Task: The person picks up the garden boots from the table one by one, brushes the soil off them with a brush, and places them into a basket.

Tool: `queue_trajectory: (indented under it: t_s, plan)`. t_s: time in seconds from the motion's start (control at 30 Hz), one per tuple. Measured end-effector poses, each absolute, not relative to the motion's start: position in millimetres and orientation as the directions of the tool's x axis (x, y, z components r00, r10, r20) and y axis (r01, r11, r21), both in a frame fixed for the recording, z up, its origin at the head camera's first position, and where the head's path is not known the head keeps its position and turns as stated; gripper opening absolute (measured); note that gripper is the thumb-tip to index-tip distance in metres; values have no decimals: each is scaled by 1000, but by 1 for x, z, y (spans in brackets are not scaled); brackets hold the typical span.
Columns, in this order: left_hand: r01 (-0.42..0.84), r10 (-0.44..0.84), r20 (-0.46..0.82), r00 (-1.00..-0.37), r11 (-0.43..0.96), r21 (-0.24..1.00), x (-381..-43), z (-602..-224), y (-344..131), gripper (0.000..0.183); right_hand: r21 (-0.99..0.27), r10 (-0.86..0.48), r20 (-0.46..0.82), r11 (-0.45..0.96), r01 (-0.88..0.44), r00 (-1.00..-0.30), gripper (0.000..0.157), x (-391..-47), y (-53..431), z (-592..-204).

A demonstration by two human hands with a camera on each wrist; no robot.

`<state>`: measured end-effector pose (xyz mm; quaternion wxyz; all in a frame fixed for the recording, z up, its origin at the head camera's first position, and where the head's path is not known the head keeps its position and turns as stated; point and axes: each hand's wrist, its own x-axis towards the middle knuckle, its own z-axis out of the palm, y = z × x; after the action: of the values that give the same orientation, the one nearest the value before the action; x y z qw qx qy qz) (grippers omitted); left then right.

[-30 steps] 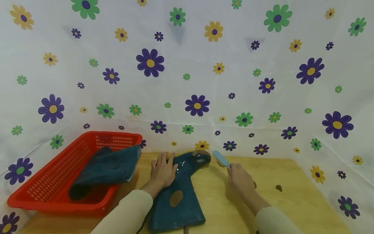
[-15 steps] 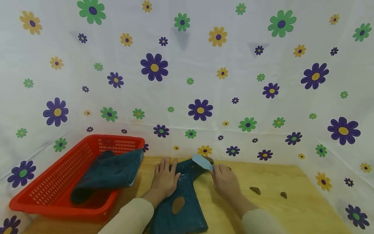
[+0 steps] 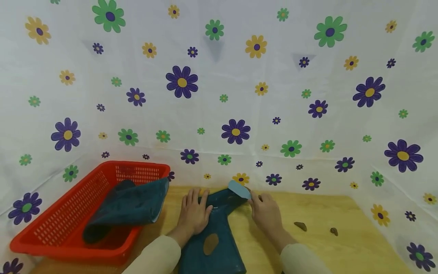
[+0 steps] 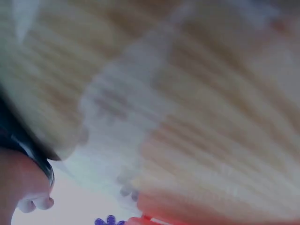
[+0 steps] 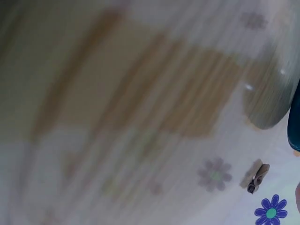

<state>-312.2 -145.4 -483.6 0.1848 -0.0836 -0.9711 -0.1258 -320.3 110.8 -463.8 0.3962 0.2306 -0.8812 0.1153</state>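
A dark teal rubber boot (image 3: 215, 217) lies on its side on the wooden table, with a flat brown patch (image 3: 210, 244) on its shaft. My left hand (image 3: 195, 213) rests on the boot near the ankle, fingers extended. In the left wrist view, part of that hand (image 4: 23, 185) shows beside the boot's dark edge (image 4: 21, 136). A light blue brush (image 3: 238, 189) is gripped by its handle in my right hand (image 3: 267, 213). Its head lies over the toe of the boot, back side up, so the bristles are hidden.
To the left, a red plastic basket (image 3: 68, 254) holds a second teal boot (image 3: 131, 201). Small brown pieces (image 3: 300, 226) lie on the table (image 3: 335, 251) right of my right hand. A white flowered cloth (image 3: 219, 110) encloses the back and sides.
My right hand has brought the brush leftward from beside the toe onto the boot, then shifted only slightly. My left hand stays on the boot. The head view has tilted a little.
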Motion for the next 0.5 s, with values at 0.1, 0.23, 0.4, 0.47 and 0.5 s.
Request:
queue_trajectory:
  t_s: [0.1, 0.23, 0.4, 0.47, 0.5]
  plan:
    - [216, 99, 370, -924, 932, 290, -315, -482, -146, 56, -67, -310, 737, 850, -522, -600, 24, -318, 109, -467]
    - [212, 99, 344, -934, 928, 307, -317, -484, -147, 55, -50, -351, 698, 846, -532, -624, 23, -315, 105, -468]
    - [218, 130, 329, -935, 944, 248, -317, -485, -149, 56, -173, -244, 552, 902, -396, -797, 21, -313, 105, -464]
    - [222, 135, 343, -930, 948, 227, -317, -485, -151, 56, -228, -205, 475, 911, -345, -856, 21, -315, 105, -462]
    - [219, 135, 345, -929, 951, 219, -318, -485, -151, 55, -245, -198, 441, 912, -330, -876, 20, -316, 105, -461]
